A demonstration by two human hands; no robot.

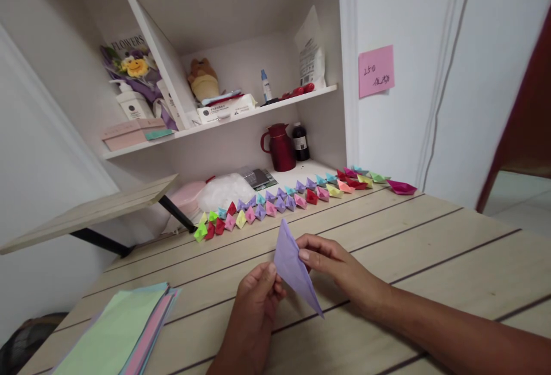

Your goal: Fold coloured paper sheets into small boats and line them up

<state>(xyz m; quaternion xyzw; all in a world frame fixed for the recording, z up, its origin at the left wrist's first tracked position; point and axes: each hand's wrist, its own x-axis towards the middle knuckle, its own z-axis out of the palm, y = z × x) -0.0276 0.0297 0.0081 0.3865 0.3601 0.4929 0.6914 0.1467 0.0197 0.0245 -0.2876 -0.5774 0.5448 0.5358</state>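
Both hands meet over the wooden table (pixel 430 248), holding a folded lilac paper (pixel 295 266) between them. The paper is a long, narrow, pointed shape, tilted so that one tip points up and away and the other points down toward the person. The left hand (pixel 253 312) has its grip closed on the paper's left edge, thumb pressed on the near face. The right hand (pixel 340 269) comes in from the right with its grip pinched on the paper's right edge, fingertips (pixel 305 255) flat against the sheet. The paper is raised off the table, not resting on it.

Beyond the lilac paper, toward the back edge of the table, a double row of small folded paper boats (pixel 284 203) in many colours runs from left to right, ending in a larger magenta boat (pixel 401 187). To the left of the lilac paper, at the near corner, lies a stack of coloured sheets (pixel 120 332), pale green on top. Behind the row of boats, on the white shelf unit (pixel 258 113), stand a dark red jug (pixel 280 146) and a small dark bottle (pixel 300 141). To the right of the shelf unit a pink note (pixel 376 70) is stuck to the wall.
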